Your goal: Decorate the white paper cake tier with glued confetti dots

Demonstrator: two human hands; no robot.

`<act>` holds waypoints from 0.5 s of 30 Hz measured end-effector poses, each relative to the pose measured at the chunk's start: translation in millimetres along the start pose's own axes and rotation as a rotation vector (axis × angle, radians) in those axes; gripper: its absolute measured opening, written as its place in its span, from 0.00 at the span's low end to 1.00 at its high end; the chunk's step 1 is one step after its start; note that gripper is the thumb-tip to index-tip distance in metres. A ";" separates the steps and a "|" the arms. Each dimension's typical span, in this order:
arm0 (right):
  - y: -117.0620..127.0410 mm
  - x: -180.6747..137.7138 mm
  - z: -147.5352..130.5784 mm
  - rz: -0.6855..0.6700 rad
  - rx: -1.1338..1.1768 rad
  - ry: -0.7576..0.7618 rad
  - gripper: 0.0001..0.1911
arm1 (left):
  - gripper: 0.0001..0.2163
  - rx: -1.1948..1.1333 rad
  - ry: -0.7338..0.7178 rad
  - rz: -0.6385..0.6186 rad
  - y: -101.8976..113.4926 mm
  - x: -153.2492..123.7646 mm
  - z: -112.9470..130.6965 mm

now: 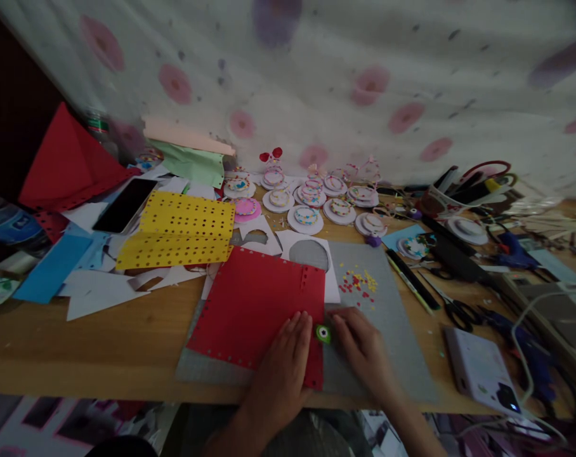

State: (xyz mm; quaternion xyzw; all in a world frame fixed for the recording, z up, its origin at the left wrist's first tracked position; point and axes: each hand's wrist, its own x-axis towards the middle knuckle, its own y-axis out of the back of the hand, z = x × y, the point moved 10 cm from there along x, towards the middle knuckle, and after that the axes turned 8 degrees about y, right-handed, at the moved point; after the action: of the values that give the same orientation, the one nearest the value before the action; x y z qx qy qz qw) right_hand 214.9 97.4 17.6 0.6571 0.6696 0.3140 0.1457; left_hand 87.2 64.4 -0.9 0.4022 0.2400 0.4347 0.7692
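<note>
My left hand (pixel 284 362) lies flat with its fingers stretched together on a red foam or paper sheet (pixel 254 304), pressing it near its right edge. Small holes run along several edges of the sheet. At the right edge sits a small green craft punch (pixel 323 334) with a star-like mark on a white disc. My right hand (pixel 361 349) is closed beside it, its curled fingers at the punch's right side; the exact grip is partly hidden. Under the sheet is a grey cutting mat (pixel 387 330). Tiny red and yellow punched pieces (pixel 359 282) are scattered on it.
A yellow sheet full of holes (pixel 188 222), a phone (pixel 125 205) and paper scraps lie left. Several small decorated hats (pixel 307 217) stand at the back. To the right are scissors (pixel 459 311), glue guns (pixel 530 355), a white device (pixel 481 368) with a cable and a pen cup (pixel 440 202).
</note>
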 end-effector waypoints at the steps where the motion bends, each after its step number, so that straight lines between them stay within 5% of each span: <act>1: 5.3 4.3 -0.7 0.042 -0.021 0.007 0.11 | 0.47 -0.014 0.006 -0.003 -0.3 0.2 -0.2; 6: 4.8 37.4 -30.5 0.155 -0.119 0.160 0.18 | 0.50 -0.115 0.043 0.018 -1.4 -0.7 -4.9; 15: -53.2 73.1 -34.8 -0.054 -0.430 0.165 0.17 | 0.62 -0.224 0.138 0.016 -8.9 -1.1 -16.3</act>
State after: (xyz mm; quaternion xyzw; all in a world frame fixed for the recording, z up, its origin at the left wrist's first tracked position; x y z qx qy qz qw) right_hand 145.0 163.7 27.4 0.5650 0.6143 0.4980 0.2353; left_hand 79.1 67.4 -17.4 0.2846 0.2392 0.4915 0.7875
